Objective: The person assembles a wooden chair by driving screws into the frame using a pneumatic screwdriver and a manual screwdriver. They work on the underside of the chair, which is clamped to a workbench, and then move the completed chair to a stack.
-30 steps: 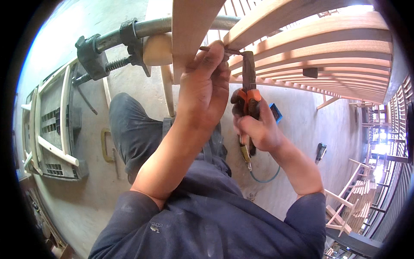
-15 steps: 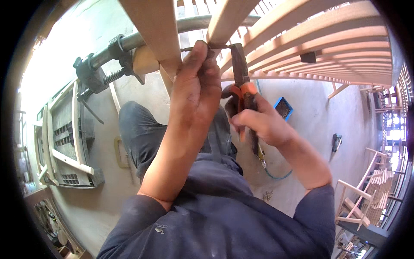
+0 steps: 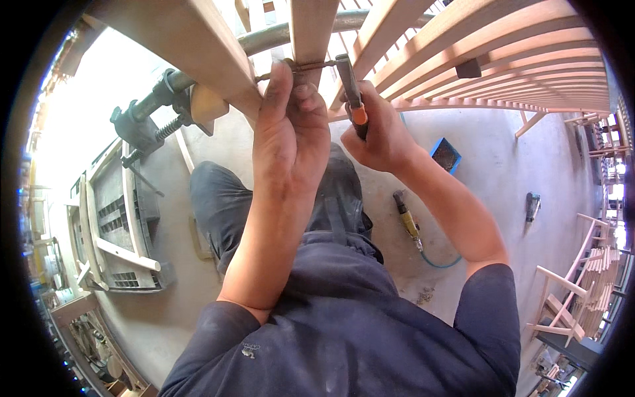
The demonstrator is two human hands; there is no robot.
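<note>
A thin, dark, twisted wire [image 3: 319, 65] runs crosswise past an upright wooden slat [image 3: 313, 30]. My left hand [image 3: 291, 142] is raised palm toward me, thumb and bent fingers closed about the wire just below that slat. Its fingertips are partly hidden. Pliers [image 3: 348, 81] with orange and dark handles are gripped in my right hand [image 3: 382, 129], their jaws at the wire's right end. Left of my hands, a wider wooden piece [image 3: 178, 43] slants across. A pipe clamp [image 3: 139, 124] with a threaded screw and a yellowish block [image 3: 208, 104] sits beside it.
Rows of wooden slats [image 3: 503, 46] fill the upper right. On the floor lie a yellow air tool [image 3: 409, 221] with a hose, a blue box [image 3: 446, 155] and another hand tool [image 3: 533, 206]. Wooden frames [image 3: 126, 251] stand left; more wooden parts [image 3: 562, 304] lie right.
The pliers' handles, spread before, are now squeezed together in my right hand. Both hands and the slats appear slightly farther left, and the yellow air tool shows more fully.
</note>
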